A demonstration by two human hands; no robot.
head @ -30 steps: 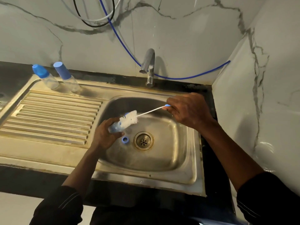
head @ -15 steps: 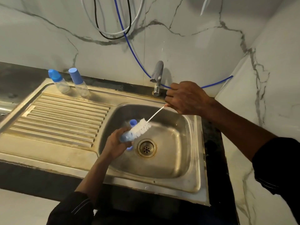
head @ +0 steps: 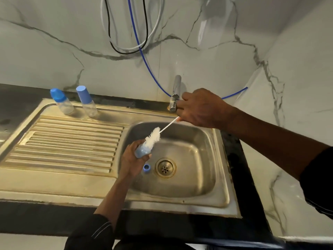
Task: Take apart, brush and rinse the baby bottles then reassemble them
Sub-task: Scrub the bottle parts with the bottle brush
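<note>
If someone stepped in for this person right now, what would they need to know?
Left hand: grips an open bottle over the sink.
Right hand: holds the brush by its handle, up beside the tap; the bristles sit at the bottle's mouth.
A small blue ring lies in the basin beside the drain.
A round-capped bottle and a flat-capped bottle stand at the back of the draining board.
Done: one bottle is taken apart.
Left: brush, rinse and reassemble it, then probably do the two capped ones.
</note>
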